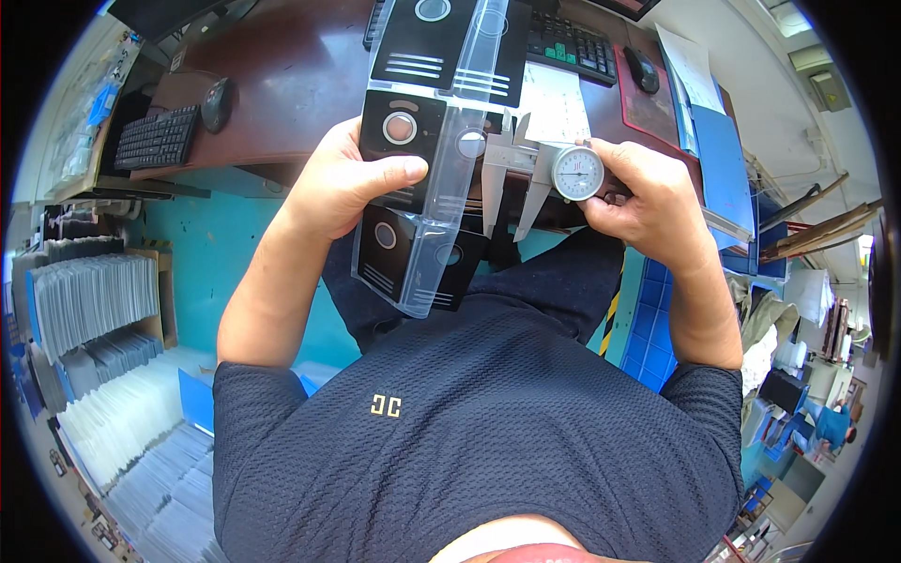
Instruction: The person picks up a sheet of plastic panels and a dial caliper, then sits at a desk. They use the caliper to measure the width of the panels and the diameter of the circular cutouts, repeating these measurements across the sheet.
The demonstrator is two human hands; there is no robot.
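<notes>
My left hand (336,183) grips a long strip of clear plastic with black panels (387,235), its thumb lying across the front. The panels carry round windows and rows of pale slots, and the strip stands tilted over my lap. In my right hand (649,192) is a dial caliper (537,161), pinched beside its round white dial. The caliper's long jaws point down toward me and are spread apart, close to the strip's right edge. Whether the jaws touch the plastic, I cannot tell. The fingers of my left hand are hidden behind the strip.
Beyond the hands lies a dark red desk (291,84) with keyboards (574,45), a mouse (218,103) at left and another mouse (642,69) at right. A written paper sheet (556,98) lies behind the caliper. Stacked thin sheets (99,291) fill boxes at left; blue folders (721,174) stand at right.
</notes>
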